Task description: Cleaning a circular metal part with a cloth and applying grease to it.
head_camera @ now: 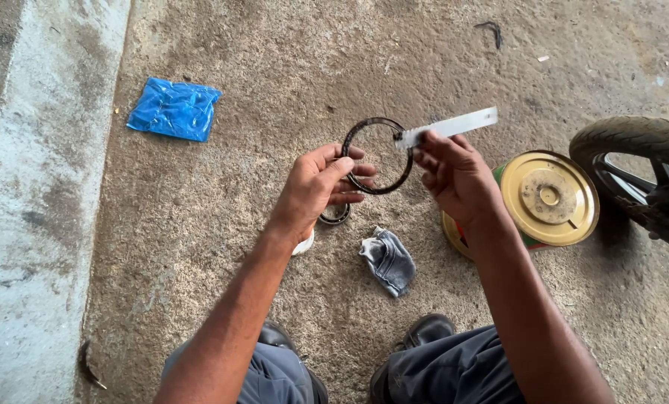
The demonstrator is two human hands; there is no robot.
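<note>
Head view: left hand [315, 187] fingers around ring [377, 155]

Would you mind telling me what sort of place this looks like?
Probably a roadside or backyard motorcycle repair spot: rough concrete floor, a wheel nearby, a metal tin and a rag.

dark metal ring [377, 155], glossy blue plastic bag [174, 109] (crinkled), rough concrete floor [274, 45]

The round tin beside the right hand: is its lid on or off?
On. The gold lid sits flat on the tin, covering its whole top; the contents cannot be seen.
</note>
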